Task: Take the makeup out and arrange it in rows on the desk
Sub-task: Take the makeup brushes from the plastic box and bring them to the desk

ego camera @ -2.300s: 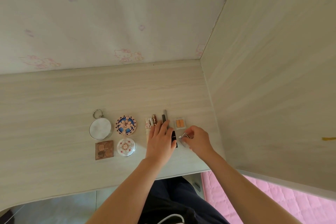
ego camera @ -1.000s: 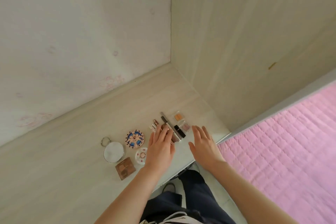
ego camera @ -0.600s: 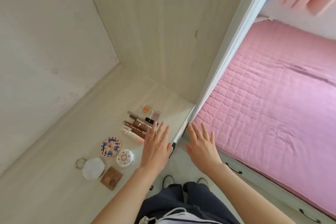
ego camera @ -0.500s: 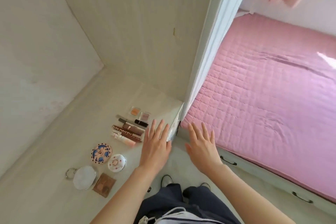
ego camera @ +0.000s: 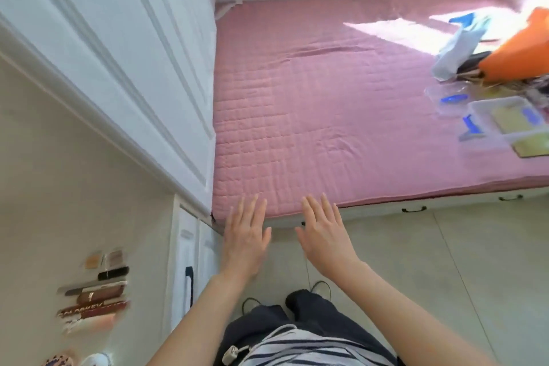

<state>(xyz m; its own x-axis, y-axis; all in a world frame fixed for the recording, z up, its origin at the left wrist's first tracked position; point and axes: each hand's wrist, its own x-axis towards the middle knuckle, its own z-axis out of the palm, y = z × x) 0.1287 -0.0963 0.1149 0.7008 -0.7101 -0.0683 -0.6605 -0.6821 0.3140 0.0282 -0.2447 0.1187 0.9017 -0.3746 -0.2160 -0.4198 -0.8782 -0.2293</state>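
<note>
In the head view, the left hand point(ego camera: 245, 242) and the right hand point(ego camera: 325, 236) are hanging in the air above the floor point(ego camera: 445, 276), in front of the bed point(ego camera: 326, 98). Both hands are spread flat with the fingers wide apart, and they are holding nothing.

The makeup is lying on the table point(ego camera: 44, 187) near its right edge, at the lower left of the view. The tubes and sticks point(ego camera: 92, 300) are lying side by side, touching or nearly touching, and two small square pans point(ego camera: 104, 258) are sitting just beyond them. Two round compacts point(ego camera: 77, 361) are showing only partly at the bottom edge. This part is blurred, so I cannot tell the exact alignment.

On the far right side of the bed, a clear box point(ego camera: 505, 122) and an orange bag point(ego camera: 520, 50) are lying among loose things; whether more makeup is there, I cannot tell.

My judgement: the person is probably turning to the bed for more items. To do it well, it is better to take one item at a time with a sure pinch, and to place it beside the last one, parallel, without pushing the rows that are standing already.
</note>
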